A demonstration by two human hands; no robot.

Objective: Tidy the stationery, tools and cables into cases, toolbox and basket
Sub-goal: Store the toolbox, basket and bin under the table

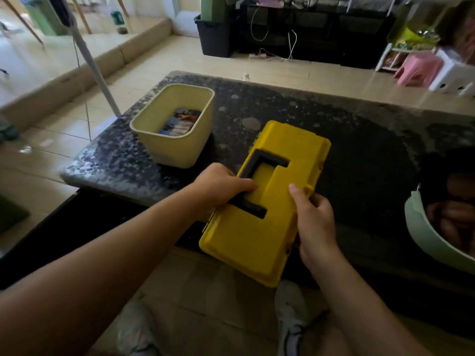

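Toolbox (pixel 257 242): yellow, lid down, overhanging the table's (pixel 359 140) near edge.
Left hand (pixel 221 186): I see it curled round the black handle (pixel 251 208).
Right hand (pixel 314 222): pinching the toolbox's right rim.

The dark speckled table (pixel 359 150) bears a cream basket (pixel 174 147), yellow toolbox (pixel 246 242) and pale-green bowl (pixel 421 235).

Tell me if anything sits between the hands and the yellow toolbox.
Nothing visible does. The left hand grips the yellow toolbox at its black handle, and the right hand holds its right edge, thumb on the lid. The cream basket stands apart, to the toolbox's left.
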